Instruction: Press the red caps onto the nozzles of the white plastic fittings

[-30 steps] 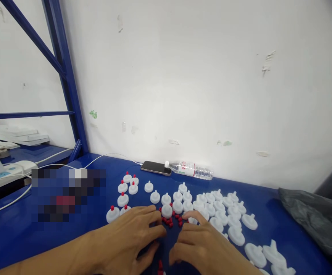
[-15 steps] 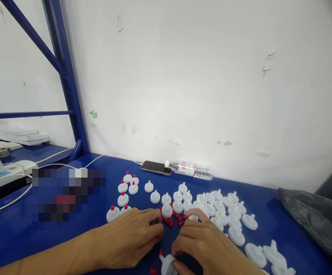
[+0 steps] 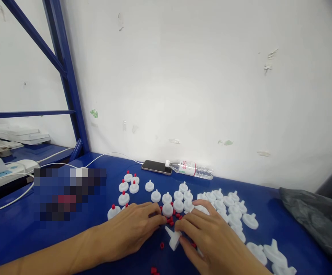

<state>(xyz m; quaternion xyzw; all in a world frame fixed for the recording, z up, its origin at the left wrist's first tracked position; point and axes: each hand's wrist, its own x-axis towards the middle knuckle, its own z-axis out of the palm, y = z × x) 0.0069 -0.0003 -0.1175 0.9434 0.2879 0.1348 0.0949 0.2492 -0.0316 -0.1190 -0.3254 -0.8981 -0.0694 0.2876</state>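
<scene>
My right hand [image 3: 204, 233] pinches a white nozzle cap [image 3: 174, 240] between thumb and fingers, its bare spout tilted up to the left. My left hand [image 3: 139, 227] is beside it, fingers curled together at the small red tip caps [image 3: 170, 221]; whatever is between its fingertips is hidden. A loose red tip cap [image 3: 162, 245] lies just below the spout. Several white nozzle caps with red tips [image 3: 123, 198] stand beyond my left hand. Many white nozzle caps with bare spouts [image 3: 234, 210] are spread around and beyond my right hand.
A phone [image 3: 156, 167] on a cable and a clear water bottle [image 3: 194, 169] lie along the wall. A dark plastic bag [image 3: 311, 217] lies at the right edge. A power strip [image 3: 14, 168] and a blue frame post [image 3: 68, 76] are at left.
My right hand has moved up and tilted its nozzle cap. Red showed at the spout's tip before; the spout is bare now. My left fingertips have shifted slightly right.
</scene>
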